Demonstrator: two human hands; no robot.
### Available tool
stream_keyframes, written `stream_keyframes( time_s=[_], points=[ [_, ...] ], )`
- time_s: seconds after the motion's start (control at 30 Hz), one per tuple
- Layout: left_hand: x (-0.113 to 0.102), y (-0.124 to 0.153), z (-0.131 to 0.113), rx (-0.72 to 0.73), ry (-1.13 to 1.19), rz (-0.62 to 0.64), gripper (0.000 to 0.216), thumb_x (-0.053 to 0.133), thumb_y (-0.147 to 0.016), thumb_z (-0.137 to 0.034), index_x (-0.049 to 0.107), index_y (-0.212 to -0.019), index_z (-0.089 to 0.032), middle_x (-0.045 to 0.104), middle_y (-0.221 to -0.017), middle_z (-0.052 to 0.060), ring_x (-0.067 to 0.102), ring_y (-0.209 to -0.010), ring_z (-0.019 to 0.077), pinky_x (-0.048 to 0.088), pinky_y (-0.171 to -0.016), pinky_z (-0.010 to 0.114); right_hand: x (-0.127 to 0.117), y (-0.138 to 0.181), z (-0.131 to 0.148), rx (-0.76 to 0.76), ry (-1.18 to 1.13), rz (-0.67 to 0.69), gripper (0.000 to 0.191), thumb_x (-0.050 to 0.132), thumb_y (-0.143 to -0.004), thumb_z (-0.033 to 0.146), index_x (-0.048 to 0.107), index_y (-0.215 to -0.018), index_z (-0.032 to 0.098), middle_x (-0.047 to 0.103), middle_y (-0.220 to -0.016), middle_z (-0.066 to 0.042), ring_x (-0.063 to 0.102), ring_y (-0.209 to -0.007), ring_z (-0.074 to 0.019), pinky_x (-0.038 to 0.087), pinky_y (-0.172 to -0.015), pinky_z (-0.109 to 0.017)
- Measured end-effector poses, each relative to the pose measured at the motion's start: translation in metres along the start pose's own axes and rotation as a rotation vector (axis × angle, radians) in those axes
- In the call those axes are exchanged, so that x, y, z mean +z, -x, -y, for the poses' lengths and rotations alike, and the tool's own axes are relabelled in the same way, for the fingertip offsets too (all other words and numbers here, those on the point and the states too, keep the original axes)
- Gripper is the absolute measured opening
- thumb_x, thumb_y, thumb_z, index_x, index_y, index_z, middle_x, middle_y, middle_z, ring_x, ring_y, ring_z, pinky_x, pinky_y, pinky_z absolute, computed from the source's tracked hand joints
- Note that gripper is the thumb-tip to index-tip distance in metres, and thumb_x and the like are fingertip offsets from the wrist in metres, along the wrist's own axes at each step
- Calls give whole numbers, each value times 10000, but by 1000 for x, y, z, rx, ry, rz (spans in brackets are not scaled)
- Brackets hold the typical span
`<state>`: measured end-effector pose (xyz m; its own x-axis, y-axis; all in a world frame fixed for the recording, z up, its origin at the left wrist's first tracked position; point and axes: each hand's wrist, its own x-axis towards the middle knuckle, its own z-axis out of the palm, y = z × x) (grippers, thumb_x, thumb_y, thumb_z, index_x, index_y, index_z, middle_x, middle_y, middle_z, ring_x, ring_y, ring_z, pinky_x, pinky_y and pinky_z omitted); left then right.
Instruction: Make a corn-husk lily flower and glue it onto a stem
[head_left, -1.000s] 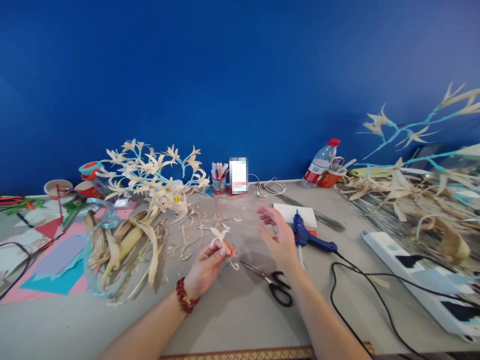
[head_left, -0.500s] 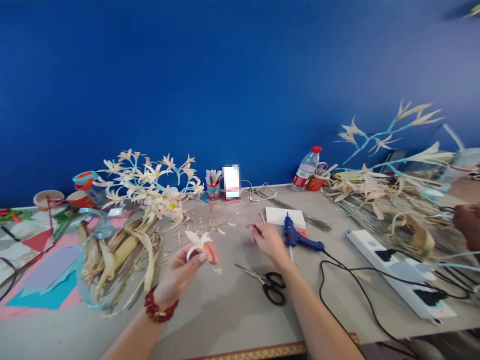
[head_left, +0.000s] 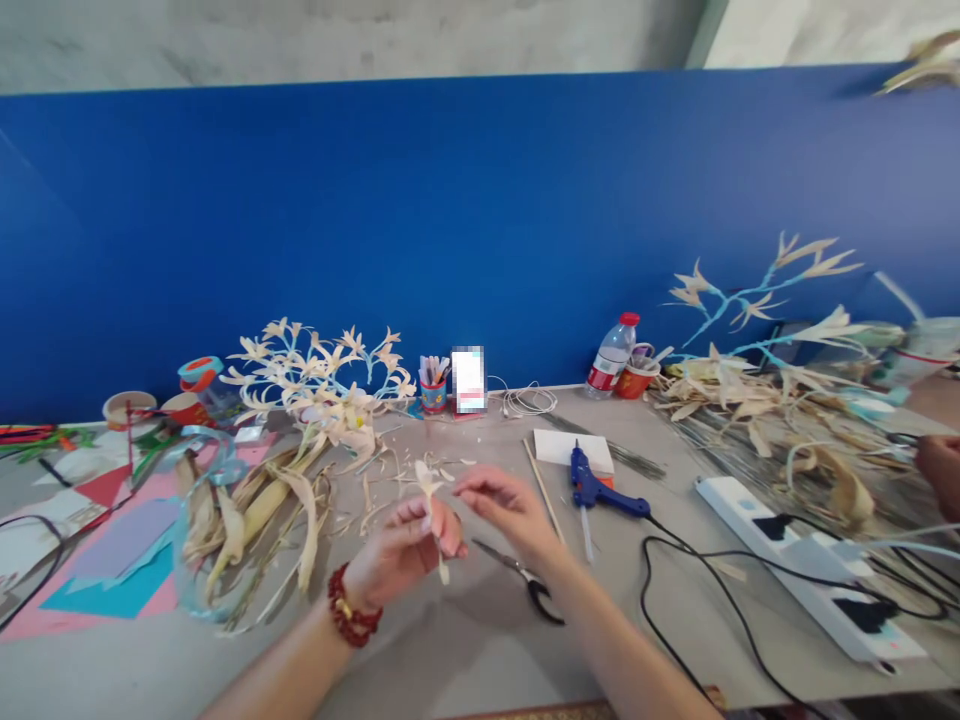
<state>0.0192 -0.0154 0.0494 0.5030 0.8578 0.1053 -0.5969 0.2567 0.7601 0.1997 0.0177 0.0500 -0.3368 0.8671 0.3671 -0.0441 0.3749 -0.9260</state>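
Observation:
My left hand point(head_left: 411, 545), with a red bead bracelet at the wrist, pinches a small pale corn-husk flower point(head_left: 427, 478) upright, its petals at the top and a narrow end below the fingers. Just right of it hovers my right hand point(head_left: 514, 510), fingers loosely bent and apart, close to the flower; I see nothing in them. Black-handled scissors point(head_left: 546, 603) lie on the table below, partly covered by the right hand and forearm. Right of that forearm, a blue hot glue gun point(head_left: 596, 485) rests by a white card point(head_left: 551, 447), its glue stick pointing toward me.
Dried husks point(head_left: 259, 500) and a spray of husk flowers point(head_left: 315, 375) lie left. A white power strip point(head_left: 795, 565) with black cables stands right, near more husks and wires. At the back are a pen cup point(head_left: 433, 395), phone and bottle point(head_left: 611, 360). Another person's hand point(head_left: 939, 475) shows at right.
My left hand has moved right and turned the flower more upright. My right hand has come left and down toward it, now covering part of the scissors. The camera view has tilted up.

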Motion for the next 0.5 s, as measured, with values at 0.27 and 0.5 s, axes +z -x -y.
stream_keyframes(
  time_s=[0.27, 0.5],
  points=[
    [-9, -21, 24, -50, 106, 67, 240, 713, -749, -319, 595, -626, -148, 560, -597, 23, 528, -615, 139, 445, -777, 365, 20, 7, -26, 359, -669, -68, 251, 731, -734, 321, 669, -946, 202, 634, -755, -7, 571, -540, -91, 369, -387, -147],
    [-24, -23, 44, -105, 67, 137, 296, 711, -736, -380, 600, -585, -151, 560, -534, 23, 547, -552, 148, 464, -728, 371, 17, 10, -27, 544, -777, 209, 376, 751, -713, 328, 633, -1019, 145, 683, -662, -18, 614, -416, -97, 286, -295, -117]
  ],
)
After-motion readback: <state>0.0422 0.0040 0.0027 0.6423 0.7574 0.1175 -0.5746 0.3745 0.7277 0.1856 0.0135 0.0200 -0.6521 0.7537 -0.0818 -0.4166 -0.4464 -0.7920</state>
